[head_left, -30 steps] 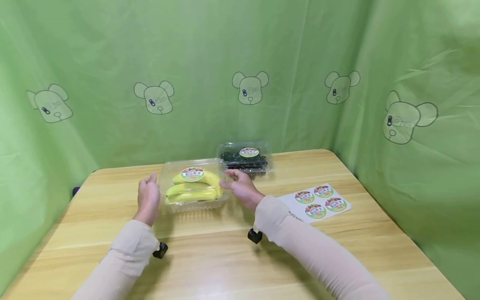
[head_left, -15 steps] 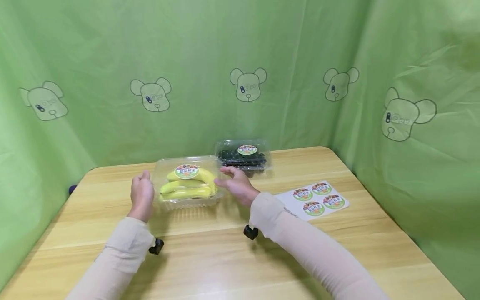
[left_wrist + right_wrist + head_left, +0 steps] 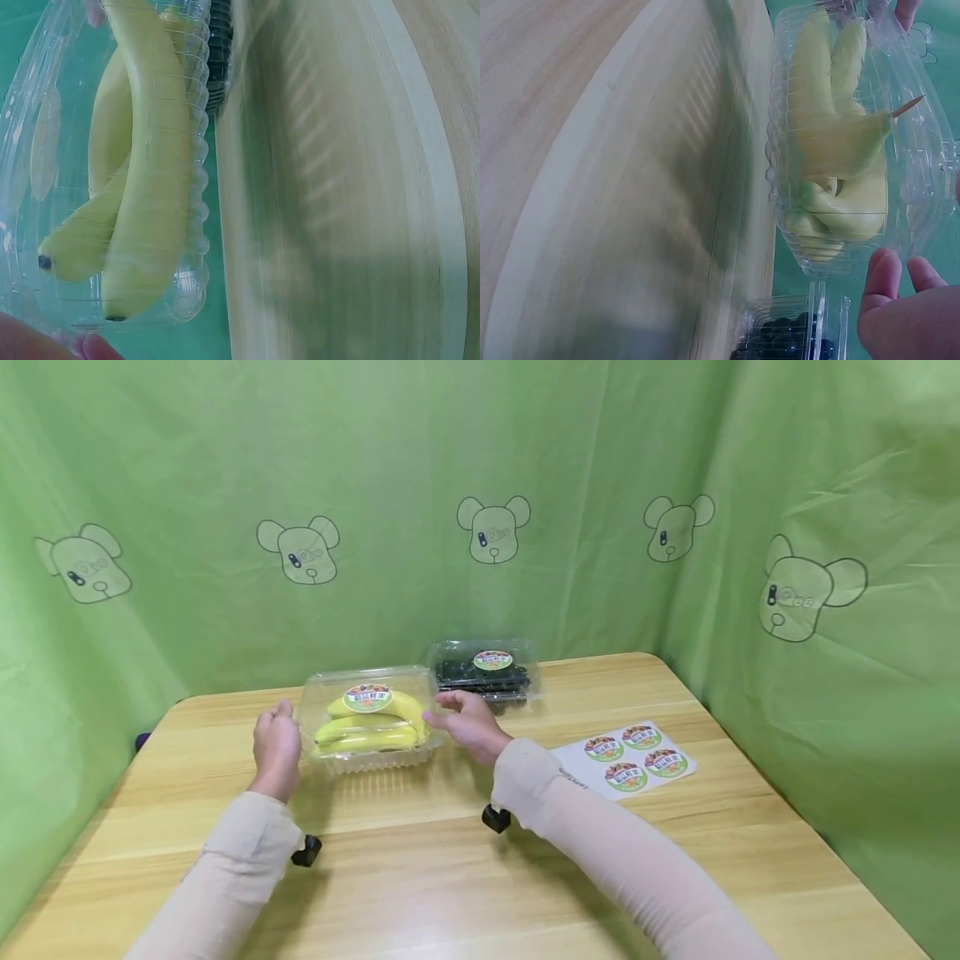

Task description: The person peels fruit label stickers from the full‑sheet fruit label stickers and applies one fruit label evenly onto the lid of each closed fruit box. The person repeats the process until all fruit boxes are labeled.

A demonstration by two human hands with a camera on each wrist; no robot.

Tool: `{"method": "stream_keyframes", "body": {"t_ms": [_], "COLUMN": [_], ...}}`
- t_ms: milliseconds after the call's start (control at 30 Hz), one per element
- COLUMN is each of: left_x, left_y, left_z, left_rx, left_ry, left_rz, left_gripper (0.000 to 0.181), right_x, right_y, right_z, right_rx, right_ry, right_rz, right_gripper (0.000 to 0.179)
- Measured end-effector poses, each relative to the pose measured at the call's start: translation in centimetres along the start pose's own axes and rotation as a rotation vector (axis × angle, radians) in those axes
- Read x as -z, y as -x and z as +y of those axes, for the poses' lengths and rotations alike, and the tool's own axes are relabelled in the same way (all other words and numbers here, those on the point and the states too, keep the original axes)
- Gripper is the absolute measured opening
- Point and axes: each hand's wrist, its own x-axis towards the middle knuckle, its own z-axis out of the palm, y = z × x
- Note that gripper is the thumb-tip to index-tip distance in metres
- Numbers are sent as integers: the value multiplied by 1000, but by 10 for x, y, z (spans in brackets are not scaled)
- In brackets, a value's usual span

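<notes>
A clear plastic clamshell box (image 3: 382, 763) hangs between my two hands, above its shadow on the table. Inside lie several yellow bananas (image 3: 367, 739), and a round fruit label (image 3: 367, 698) sits on the lid. My left hand (image 3: 277, 749) grips the box's left end; in the left wrist view its fingertips (image 3: 94, 346) show at the corner. At the opposite end my right hand (image 3: 474, 727) holds on with thumb and fingers, and the right wrist view shows these fingertips (image 3: 885, 274) against the clear wall. The lid is down over the bananas.
Behind on the right stands a second clear box (image 3: 487, 647) with dark round fruit and the same label. A white sheet (image 3: 570, 760) of round stickers lies on the right of the wooden table (image 3: 420, 885). Green curtain (image 3: 405, 585) surrounds the back and sides.
Both hands and the banana box have shifted a little left and slightly upward in the view. The head view itself has also moved slightly. The grip stays the same.
</notes>
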Motion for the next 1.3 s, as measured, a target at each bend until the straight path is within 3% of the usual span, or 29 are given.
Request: {"method": "stream_keyframes", "body": {"t_ms": [733, 1300], "left_x": [5, 8], "left_y": [-9, -8], "left_z": [-5, -3], "left_rx": [-22, 2], "left_ry": [12, 14], "left_rz": [71, 51], "left_gripper": [54, 43], "right_x": [-11, -17], "right_y": [1, 2], "right_z": [-6, -9], "right_rx": [1, -13], "right_ry": [67, 116], "right_rz": [26, 60], "right_gripper": [51, 49]}}
